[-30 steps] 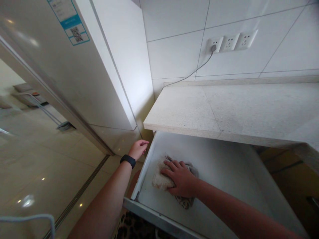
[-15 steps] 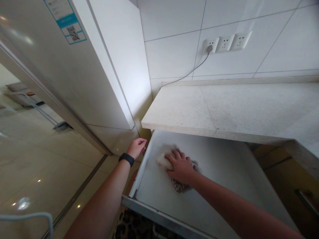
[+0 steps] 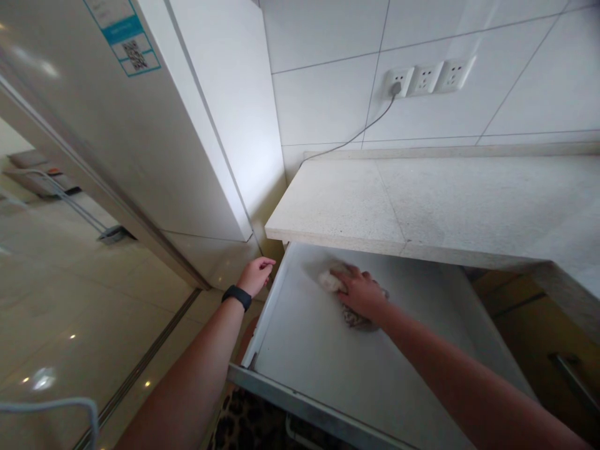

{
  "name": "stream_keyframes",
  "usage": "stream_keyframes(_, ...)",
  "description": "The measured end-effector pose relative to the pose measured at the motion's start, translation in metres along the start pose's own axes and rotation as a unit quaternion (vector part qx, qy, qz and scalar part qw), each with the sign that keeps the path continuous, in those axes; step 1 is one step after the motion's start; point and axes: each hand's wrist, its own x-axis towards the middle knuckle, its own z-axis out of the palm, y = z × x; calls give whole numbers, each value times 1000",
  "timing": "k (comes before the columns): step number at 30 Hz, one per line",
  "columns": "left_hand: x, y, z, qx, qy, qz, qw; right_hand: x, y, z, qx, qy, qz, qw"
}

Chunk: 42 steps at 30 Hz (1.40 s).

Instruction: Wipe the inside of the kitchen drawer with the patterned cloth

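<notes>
My right hand [image 3: 363,292] presses a crumpled cloth [image 3: 357,319], pale on one side and brown-patterned on the other, against the bottom of a pulled-out white drawer [image 3: 300,369]. Its fingers curl over the cloth and hide much of it. Just outside the drawer's left side is my left hand [image 3: 255,276], with a black band on the wrist. The fingers of that hand are curled in, and nothing shows in them.
Above the drawer's back part juts a pale stone countertop [image 3: 337,200]. A grey cord [image 3: 360,132] runs from a wall socket [image 3: 400,81] down behind it. On the left stands a tall white cabinet or appliance [image 3: 187,137]. A metal handle [image 3: 574,381] shows at lower right.
My right hand has slid the cloth right and a little toward the back over the drawer bottom. My left hand has stayed nearly in place.
</notes>
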Motion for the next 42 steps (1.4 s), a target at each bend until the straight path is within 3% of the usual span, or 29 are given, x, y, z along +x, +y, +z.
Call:
stream_keyframes(5, -2, 5, 2, 0, 8, -7, 1000, 5, 87, -8, -41, 35, 169, 984)
stream_keyframes(8, -2, 7, 2, 1, 9, -3, 1000, -1, 110, -9, -51, 42, 215, 974)
stream_keyframes(10, -2, 6, 2, 1, 7, -3, 1000, -2, 110, -8, -59, 48, 231, 970)
stream_keyframes(13, -1, 5, 1, 7, 9, -1, 1000, -1, 89, -5, -66, 53, 194, 977)
stream_keyframes(19, 3, -2, 0, 26, 7, 27, 999, -14, -7, 3, -35, 15, -45, 998)
stream_keyframes(21, 2, -3, -1, 29, 8, 34, 999, -28, -42, 5, -4, -13, -160, 987)
stream_keyframes(24, 1, 1, -2, 28, 6, 37, 999, -50, -82, 6, 32, -58, -312, 948)
stream_keyframes(27, 0, 4, -1, 23, 2, 30, 999, -56, -97, 7, 51, -73, -364, 927)
stream_keyframes(30, 0, 4, 0, 16, 0, 29, 999, -40, -84, 7, 63, -60, -301, 950)
stream_keyframes(34, 1, 3, 2, 10, 5, 28, 1000, 0, -39, 5, 32, 0, -115, 993)
stream_keyframes(37, 1, 5, 3, 9, -3, 28, 1000, 29, -5, 2, 4, 32, 13, 999)
stream_keyframes(42, 1, 9, 4, -8, -10, 17, 1000, 67, 11, -4, -10, 15, 75, 997)
